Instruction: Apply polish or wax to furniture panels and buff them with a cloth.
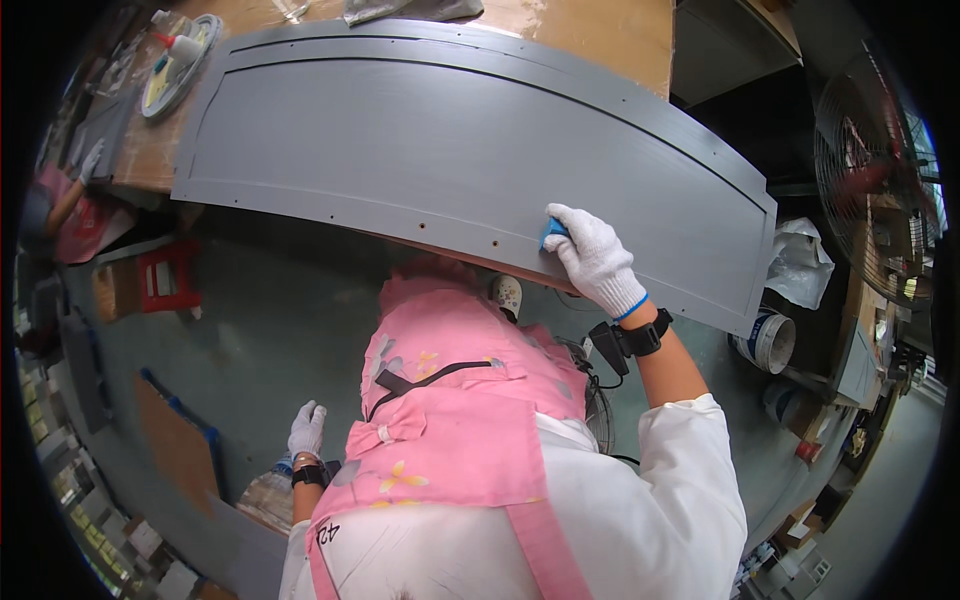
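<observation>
A long grey panel (400, 130) with a raised border and small holes along its near edge lies in front of me. My right hand (597, 262), in a white knitted glove, rests on the panel's near edge right of the middle. Its fingers are closed on a small blue pad (552, 232), pressed against the grey surface. The hand hides most of the pad, so I cannot make out its exact kind. My left hand (307, 430), also gloved in white, hangs low at my left side, away from the panel. Its fingers are loosely stretched, with nothing visible in them.
The panel lies on a brown worktable (590, 35). A round lid with bottles (180, 65) stands at the far left. A white bucket (768, 342) and a large fan (870, 170) are on the right. A red stool (168, 278) and a co-worker's gloved hand (92, 160) are on the left.
</observation>
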Demonstrator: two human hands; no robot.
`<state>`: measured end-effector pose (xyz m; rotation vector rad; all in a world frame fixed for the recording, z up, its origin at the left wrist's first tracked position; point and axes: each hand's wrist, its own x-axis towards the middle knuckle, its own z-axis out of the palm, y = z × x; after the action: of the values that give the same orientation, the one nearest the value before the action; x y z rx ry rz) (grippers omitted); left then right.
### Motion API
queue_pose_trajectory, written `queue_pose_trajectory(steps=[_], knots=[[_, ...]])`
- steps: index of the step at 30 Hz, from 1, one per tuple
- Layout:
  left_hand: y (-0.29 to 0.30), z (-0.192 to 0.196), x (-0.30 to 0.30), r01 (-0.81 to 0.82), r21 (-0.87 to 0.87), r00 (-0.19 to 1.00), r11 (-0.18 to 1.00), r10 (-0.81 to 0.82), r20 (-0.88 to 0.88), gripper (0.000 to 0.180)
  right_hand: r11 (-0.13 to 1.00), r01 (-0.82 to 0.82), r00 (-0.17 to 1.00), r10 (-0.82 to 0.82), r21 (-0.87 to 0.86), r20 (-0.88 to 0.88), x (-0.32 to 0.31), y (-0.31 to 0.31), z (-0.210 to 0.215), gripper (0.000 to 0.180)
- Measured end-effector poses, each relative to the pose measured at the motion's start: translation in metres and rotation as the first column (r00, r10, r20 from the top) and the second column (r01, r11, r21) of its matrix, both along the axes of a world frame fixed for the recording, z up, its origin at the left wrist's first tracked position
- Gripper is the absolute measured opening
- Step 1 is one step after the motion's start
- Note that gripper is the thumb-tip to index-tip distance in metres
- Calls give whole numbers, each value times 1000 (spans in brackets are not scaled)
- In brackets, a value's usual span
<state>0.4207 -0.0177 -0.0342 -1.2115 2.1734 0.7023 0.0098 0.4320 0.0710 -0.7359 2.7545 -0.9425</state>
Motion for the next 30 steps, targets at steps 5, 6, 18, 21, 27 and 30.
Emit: queue_pose_trajectory(steps=[5,6,18,21,27,30], knots=[[6,9,-33,59,-14,998,998,-59,28,54,999,-24,1000,23,-26,-15,1,-2,2,32],[6,7,-36,53,-4,999,999,-53,6,54,1000,-29,1000,29,-8,-1,2,11,5,32],[15,-1,-80,195,31,981,980,-195,7,52,999,38,999,-38,-11,-33,12,51,7,36],[18,0,-92,198,28,980,980,-198,-8,52,998,50,999,-49,27,-18,15,81,10,36],[31,-9,-103,223,53,974,973,-221,-37,52,975,197,980,-195,102,-27,31,177,8,33],[52,-2,-123,280,34,960,959,-280,-6,53,987,158,985,-156,18,-68,30,154,2,34]])
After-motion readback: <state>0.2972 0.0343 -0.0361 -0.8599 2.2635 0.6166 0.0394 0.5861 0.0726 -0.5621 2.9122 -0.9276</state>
